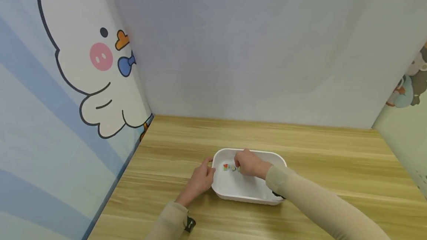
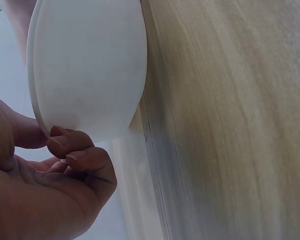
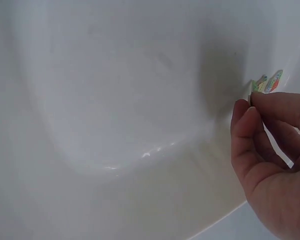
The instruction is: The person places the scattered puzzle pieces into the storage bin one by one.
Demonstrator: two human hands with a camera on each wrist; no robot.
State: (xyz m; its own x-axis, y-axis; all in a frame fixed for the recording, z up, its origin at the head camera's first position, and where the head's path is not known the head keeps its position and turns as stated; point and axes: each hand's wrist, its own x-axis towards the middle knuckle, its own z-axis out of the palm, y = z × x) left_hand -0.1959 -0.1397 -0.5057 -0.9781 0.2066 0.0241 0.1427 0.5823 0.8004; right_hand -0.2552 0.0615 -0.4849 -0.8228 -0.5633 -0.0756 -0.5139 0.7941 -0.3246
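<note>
A white rectangular plastic basin (image 1: 240,190) stands on the table. At its left end, my left hand (image 1: 201,178) grips the rim, thumb inside and fingers curled against the outer wall (image 2: 90,65). My right hand (image 1: 250,164) reaches down inside the basin, with thumb and forefinger pinching a small flat piece (image 3: 250,95) whose greater part the fingertips hide. Close beside those fingertips lie small printed pieces in a row on the basin floor, among them a red-and-green one (image 3: 275,81) and a yellowish one (image 3: 261,83).
The basin rests on a wood-grain table (image 1: 180,136). Behind the table hangs a plain pale backdrop (image 1: 250,55); a cartoon-printed wall (image 1: 76,47) stands on the left. A dark wrist strap (image 1: 190,224) sits on the left forearm.
</note>
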